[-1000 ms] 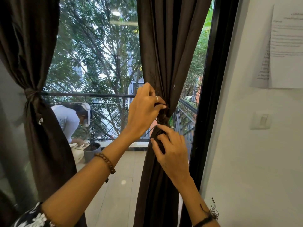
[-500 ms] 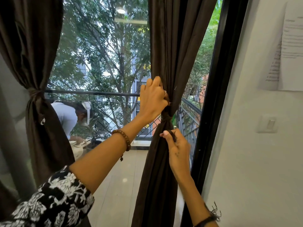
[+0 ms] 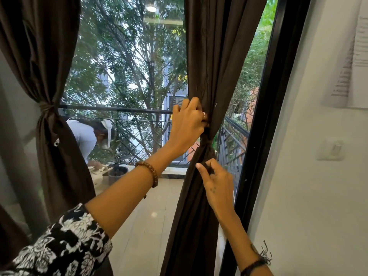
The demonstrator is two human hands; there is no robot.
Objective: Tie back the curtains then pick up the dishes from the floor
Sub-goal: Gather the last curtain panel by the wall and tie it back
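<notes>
Out on the balcony a dark pot [image 3: 117, 174] holds a small plant, beside a person bending over. At the glass, the right curtain [image 3: 207, 66] hangs gathered at its waist by a tie [image 3: 206, 139]. The left hand [image 3: 187, 126] has its fingers curled into the folds just above the tie, gripping cloth. The right hand [image 3: 216, 182] pinches a tuft of fabric just below it. The left curtain [image 3: 45, 76] is already bound back. Dishes are not visible indoors.

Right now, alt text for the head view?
Both hands work the tie on the right curtain: left hand grips the gathered fabric, right hand pinches cloth just below. The left curtain is already tied back.
</notes>
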